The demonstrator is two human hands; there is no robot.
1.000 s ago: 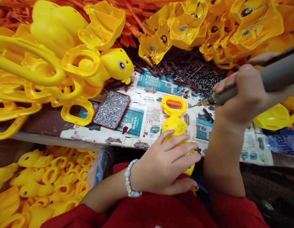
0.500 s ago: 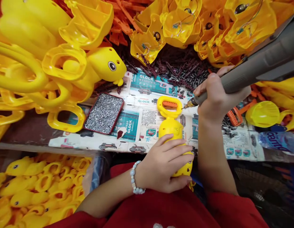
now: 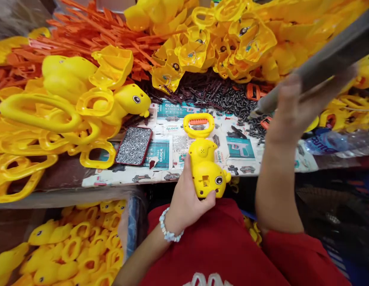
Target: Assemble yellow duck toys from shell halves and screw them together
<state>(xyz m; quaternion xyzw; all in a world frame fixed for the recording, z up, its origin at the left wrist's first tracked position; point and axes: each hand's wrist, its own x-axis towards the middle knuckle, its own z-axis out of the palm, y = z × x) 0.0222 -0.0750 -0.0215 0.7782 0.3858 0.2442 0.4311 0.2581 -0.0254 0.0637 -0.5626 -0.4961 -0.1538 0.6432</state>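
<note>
My left hand (image 3: 188,198) grips a yellow duck toy (image 3: 202,159) by its head end, thumb at the lower edge and fingers along the left side. The toy lies at the table's front edge, showing an eye, a small square opening and a group of tiny holes. Its ring handle (image 3: 198,135), with an orange ribbed insert, points away from me. My right hand (image 3: 303,107), blurred, is wrapped round a dark grey power screwdriver (image 3: 318,59). The driver's tip is near the pile of dark screws (image 3: 232,95), apart from the toy; whether it touches a screw I cannot tell.
A red-rimmed tray (image 3: 133,146) of small silvery metal pieces lies left of the toy. Yellow shells (image 3: 199,47) and orange parts (image 3: 91,39) are heaped behind. A bin of yellow ducks (image 3: 71,242) stands lower left. A plastic bottle (image 3: 324,141) lies at right.
My right hand has swung the screwdriver right, away from the toy's handle. My left hand has shifted from across the toy to its lower left side, uncovering the eye and square opening. The view has shifted.
</note>
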